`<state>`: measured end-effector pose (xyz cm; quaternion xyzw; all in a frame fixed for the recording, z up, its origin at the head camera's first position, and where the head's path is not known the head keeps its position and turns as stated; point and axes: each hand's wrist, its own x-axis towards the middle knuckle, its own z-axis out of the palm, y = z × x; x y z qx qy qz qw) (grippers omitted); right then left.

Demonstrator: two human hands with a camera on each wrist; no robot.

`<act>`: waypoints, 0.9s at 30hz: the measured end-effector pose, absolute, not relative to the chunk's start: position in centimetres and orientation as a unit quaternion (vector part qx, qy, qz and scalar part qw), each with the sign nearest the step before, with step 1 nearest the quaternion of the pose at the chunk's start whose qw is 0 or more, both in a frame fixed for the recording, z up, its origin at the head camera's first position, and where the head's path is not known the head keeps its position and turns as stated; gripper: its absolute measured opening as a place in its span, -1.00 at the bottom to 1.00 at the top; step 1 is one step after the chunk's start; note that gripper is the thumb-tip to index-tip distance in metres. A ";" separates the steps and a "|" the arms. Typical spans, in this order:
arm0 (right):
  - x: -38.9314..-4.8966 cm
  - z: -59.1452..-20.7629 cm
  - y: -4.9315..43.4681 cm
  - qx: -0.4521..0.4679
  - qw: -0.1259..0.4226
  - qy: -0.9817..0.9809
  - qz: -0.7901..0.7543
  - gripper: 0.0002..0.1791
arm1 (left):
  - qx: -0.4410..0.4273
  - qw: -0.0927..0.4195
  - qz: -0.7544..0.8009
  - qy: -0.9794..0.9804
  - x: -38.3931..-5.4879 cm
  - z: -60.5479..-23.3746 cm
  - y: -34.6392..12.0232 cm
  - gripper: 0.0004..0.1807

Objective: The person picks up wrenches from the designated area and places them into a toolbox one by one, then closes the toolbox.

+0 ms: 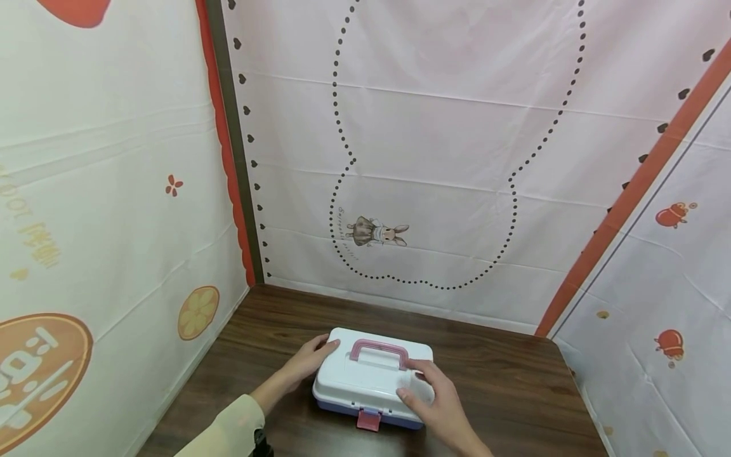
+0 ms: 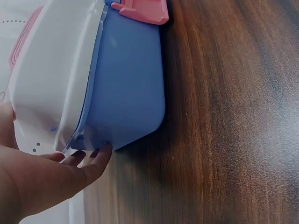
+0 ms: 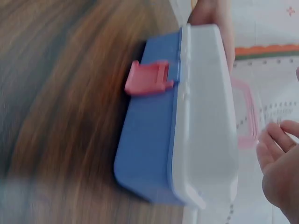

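A plastic storage box with a white lid [image 1: 365, 384] and a blue base [image 2: 131, 79] sits on the table. Its pink handle [image 1: 379, 346] stands up from the lid, and the pink front latch [image 1: 368, 420] juts outward, swung away from the lid. At the box's left end, my left hand [image 1: 308, 362] holds the side, thumb on the lid and fingertips against the wall below the rim. Over the lid's right part is my right hand [image 1: 440, 400], fingers relaxed and parted, close to the handle's right end. The right wrist view shows it gripping nothing.
Dark wood-grain table [image 1: 502, 387] extends around the box. Printed cloth walls enclose it at the back [image 1: 434, 209], left [image 1: 131, 241] and right [image 1: 645, 304].
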<state>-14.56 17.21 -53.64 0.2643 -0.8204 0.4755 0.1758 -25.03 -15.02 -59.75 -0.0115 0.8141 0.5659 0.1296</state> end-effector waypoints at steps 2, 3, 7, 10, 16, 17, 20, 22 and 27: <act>-14.1 -53.5 16.5 0.289 0.135 -0.799 0.509 -0.57 | -0.010 0.139 0.566 0.813 -25.2 -59.9 -15.1 0.08; -13.9 -53.5 16.2 0.298 0.109 -0.788 0.527 -0.58 | -0.009 0.143 0.565 0.812 -25.2 -60.0 -15.2 0.09; -13.2 -53.8 15.1 0.307 -0.006 -0.748 0.589 -0.63 | 0.002 0.153 0.572 0.806 -25.4 -60.1 -15.4 0.07; -12.8 -54.5 14.6 0.301 -0.080 -0.727 0.612 -0.64 | 0.011 0.158 0.584 0.797 -25.4 -60.1 -15.5 0.05; -12.1 -56.6 14.3 0.282 -0.176 -0.704 0.628 -0.60 | 0.013 0.163 0.584 0.795 -25.4 -60.2 -15.6 0.06; -12.0 -56.9 14.3 0.281 -0.185 -0.701 0.628 -0.59 | 0.012 0.163 0.583 0.796 -25.5 -60.2 -15.6 0.05; -11.9 -58.1 14.4 0.265 -0.204 -0.698 0.633 -0.58 | 0.014 0.159 0.577 0.801 -25.6 -60.4 -15.6 0.05; -11.8 -58.8 14.6 0.244 -0.212 -0.699 0.637 -0.60 | 0.012 0.157 0.577 0.802 -25.6 -60.5 -15.7 0.05; -11.7 -60.3 15.0 0.188 -0.195 -0.733 0.624 -0.64 | 0.009 0.150 0.581 0.800 -25.5 -60.6 -15.7 0.07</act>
